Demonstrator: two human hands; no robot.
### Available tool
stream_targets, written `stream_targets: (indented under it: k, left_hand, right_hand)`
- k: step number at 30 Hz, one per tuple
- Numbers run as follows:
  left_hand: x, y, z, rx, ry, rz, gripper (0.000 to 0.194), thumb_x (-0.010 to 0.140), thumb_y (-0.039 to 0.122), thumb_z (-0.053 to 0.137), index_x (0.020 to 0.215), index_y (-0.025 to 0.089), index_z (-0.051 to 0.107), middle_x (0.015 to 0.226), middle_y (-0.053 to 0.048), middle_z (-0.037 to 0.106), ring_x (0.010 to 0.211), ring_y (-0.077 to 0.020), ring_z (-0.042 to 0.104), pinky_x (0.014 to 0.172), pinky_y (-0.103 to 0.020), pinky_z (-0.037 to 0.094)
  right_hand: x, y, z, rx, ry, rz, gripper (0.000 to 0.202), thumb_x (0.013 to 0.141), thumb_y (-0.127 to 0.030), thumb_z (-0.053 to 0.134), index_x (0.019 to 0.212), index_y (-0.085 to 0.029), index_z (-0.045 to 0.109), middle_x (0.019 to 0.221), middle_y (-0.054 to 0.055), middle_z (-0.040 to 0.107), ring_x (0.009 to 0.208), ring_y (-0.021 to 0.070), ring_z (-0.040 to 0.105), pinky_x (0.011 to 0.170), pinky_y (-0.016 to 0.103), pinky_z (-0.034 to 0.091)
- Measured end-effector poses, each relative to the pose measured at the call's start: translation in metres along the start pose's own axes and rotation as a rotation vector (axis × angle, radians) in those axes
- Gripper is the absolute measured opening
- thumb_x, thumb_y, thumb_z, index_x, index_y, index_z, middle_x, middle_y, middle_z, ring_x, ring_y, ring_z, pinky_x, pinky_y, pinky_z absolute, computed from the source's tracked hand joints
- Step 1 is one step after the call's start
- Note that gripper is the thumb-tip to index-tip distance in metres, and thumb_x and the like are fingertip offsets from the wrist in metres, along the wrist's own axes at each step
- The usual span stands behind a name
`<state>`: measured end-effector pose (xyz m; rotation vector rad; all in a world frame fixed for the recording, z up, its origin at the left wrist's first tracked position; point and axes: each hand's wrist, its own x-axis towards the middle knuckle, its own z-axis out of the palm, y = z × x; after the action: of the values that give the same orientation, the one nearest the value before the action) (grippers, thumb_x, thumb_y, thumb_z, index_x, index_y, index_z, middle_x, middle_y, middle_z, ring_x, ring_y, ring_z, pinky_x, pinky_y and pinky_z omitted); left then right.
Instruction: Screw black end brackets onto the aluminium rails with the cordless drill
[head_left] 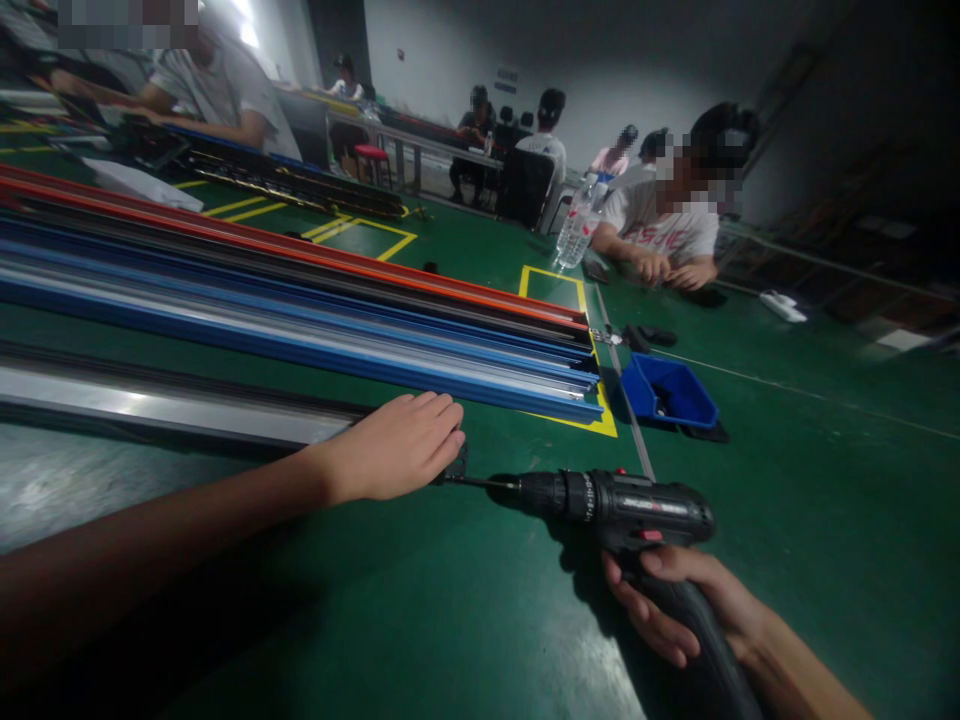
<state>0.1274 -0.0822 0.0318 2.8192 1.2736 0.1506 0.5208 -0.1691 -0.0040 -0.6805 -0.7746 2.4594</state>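
Observation:
My left hand (397, 448) lies flat over the near end of a long silver and black metal rail (172, 412) on the green surface, fingers together, pressing it down. My right hand (679, 600) grips the handle of a black cordless drill (622, 505). The drill lies level, and its thin bit (480, 483) points left into a small black end piece (456, 468) at the rail's tip, just under my left fingertips.
A stack of long blue, silver, black and red rails (300, 300) lies beyond. A blue bin (671, 392) sits at their end. A water bottle (577, 225) stands farther back. Other people sit at the green surface and at tables behind.

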Motion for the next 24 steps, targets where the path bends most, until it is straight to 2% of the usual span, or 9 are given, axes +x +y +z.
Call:
stream_targets:
  k: [11,24]
  left_hand:
    - [-0.0001,0.0003,-0.0004,-0.01,0.011,0.006,0.039,0.114,0.033,0.031,0.103,0.016,0.064,0.102,-0.011,0.067,0.092,-0.0275,0.062,0.086,-0.043,0.046]
    - [-0.0005,-0.0028,0.0026,-0.041,0.03,0.011,0.04,0.114,0.035,0.031,0.102,0.017,0.064,0.102,-0.01,0.068,0.091,-0.0266,0.061,0.086,-0.043,0.045]
  right_hand:
    - [0.0025,-0.0017,0.001,0.006,0.0,0.005,0.033,0.1,-0.035,0.068,0.115,-0.008,0.079,0.084,0.006,0.07,0.043,0.003,0.048,0.05,0.017,0.053]
    - [0.0036,-0.0017,0.0032,0.018,-0.049,-0.034,0.035,0.103,-0.032,0.063,0.119,-0.006,0.079,0.087,0.008,0.071,0.045,0.0022,0.049,0.054,0.017,0.057]
